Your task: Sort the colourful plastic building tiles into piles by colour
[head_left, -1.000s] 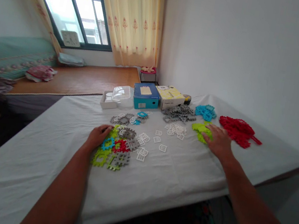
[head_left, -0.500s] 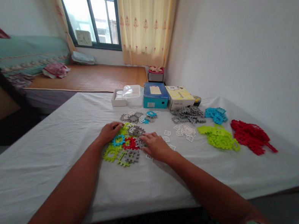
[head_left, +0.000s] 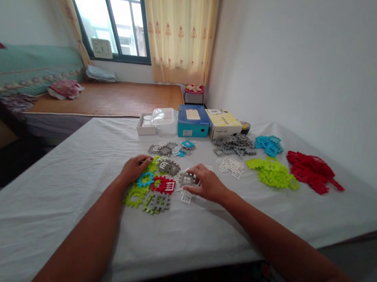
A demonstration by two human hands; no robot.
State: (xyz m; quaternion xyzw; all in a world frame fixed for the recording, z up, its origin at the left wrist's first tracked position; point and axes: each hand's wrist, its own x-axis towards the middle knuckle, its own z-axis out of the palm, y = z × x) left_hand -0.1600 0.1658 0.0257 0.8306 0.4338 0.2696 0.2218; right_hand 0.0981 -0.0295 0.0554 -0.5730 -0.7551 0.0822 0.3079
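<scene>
My right hand (head_left: 207, 183) pinches a grey toothed building piece (head_left: 188, 180) with a white lattice window insert in it, just right of the colourful pile. My left hand (head_left: 135, 169) rests at the pile's left edge with fingers curled together beside the lime-green toothed pieces (head_left: 135, 196); what lies between its fingertips is hidden. Between the hands are a blue toothed piece (head_left: 145, 179), a red one (head_left: 159, 184) with a white window insert (head_left: 169, 186) on it, and grey pieces (head_left: 162, 201). White window inserts (head_left: 186, 197) lie under and near my right hand.
Farther back lie piles of grey (head_left: 233, 144), blue (head_left: 268, 145), lime-green (head_left: 272, 172) and red (head_left: 314, 172) pieces, plus loose white inserts (head_left: 230, 166). A clear plastic box (head_left: 164, 119), a blue box (head_left: 193, 122) and a yellow-white box (head_left: 223, 125) stand along the white-covered table's far edge.
My right hand has shifted right, away from the pile, and raised the grey piece with its white insert. A white insert now shows on the red piece. My left hand stays in place.
</scene>
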